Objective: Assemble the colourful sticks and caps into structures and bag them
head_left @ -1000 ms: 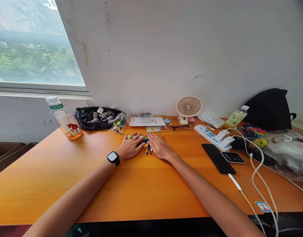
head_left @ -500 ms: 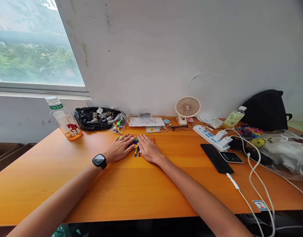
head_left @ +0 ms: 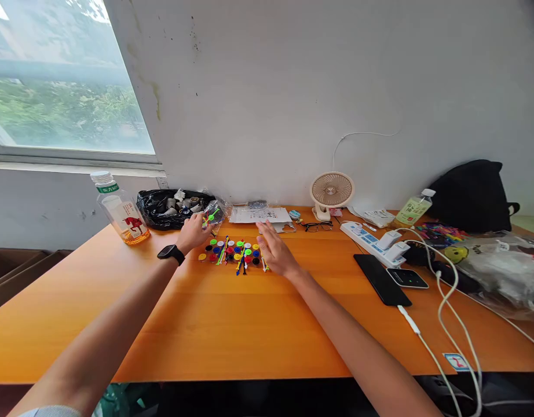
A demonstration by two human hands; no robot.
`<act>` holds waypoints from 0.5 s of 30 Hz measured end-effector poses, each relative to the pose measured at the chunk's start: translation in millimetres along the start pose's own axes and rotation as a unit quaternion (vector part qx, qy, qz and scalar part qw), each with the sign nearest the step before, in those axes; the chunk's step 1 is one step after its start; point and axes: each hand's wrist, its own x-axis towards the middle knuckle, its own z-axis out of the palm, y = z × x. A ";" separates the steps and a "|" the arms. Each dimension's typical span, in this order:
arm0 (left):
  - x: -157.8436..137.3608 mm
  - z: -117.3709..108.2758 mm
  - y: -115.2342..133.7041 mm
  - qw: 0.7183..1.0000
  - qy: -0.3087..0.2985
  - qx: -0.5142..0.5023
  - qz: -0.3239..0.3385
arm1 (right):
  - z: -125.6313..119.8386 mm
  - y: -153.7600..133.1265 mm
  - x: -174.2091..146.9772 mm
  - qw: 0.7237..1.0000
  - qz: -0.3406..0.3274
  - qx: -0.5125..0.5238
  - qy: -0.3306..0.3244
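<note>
Left hand: and away it goes! My left hand (head_left: 194, 233) lay flat over the pieces half a second ago; now it's up and off, left of the white paper (head_left: 249, 216), right at the clear bag (head_left: 215, 212).
Left fingers: curled in by that bag; from my distant seat I cannot tell whether they're pinching it.
Right hand: my right hand (head_left: 278, 253) has slid back from the pieces too, now nearer than the paper's right end.
Right fingers: straight, held close together, gripping nothing.
Coloured discs: there they are! The coloured discs (head_left: 237, 256) lie uncovered on the tabletop (head_left: 215, 324), a loose band just nearer than the paper.
Slim sticks: the slim sticks (head_left: 240, 264) lie among them, tips poking nearer.
Upshot: by my reading, the two-handed covering is over and the spread sits loose, unsorted.
</note>
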 end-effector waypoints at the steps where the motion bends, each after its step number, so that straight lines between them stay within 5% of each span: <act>1: 7.1 2.4 -4.4 1.000 -0.008 -0.001 -0.021 | -7.7 5.3 -1.3 1.000 0.013 0.007 0.017; 5: 21.1 14.4 -13.4 0.997 -0.019 -0.023 -0.065 | -30.1 32.0 -15.9 0.996 0.071 0.009 0.044; 10: 21.8 20.3 -19.5 0.992 -0.038 -0.076 -0.096 | -41.1 55.4 -40.1 0.996 0.058 -0.018 0.059; 15: 11.0 18.5 -28.4 0.987 0.020 -0.100 -0.127 | -43.8 71.3 -51.8 0.993 0.087 0.006 0.080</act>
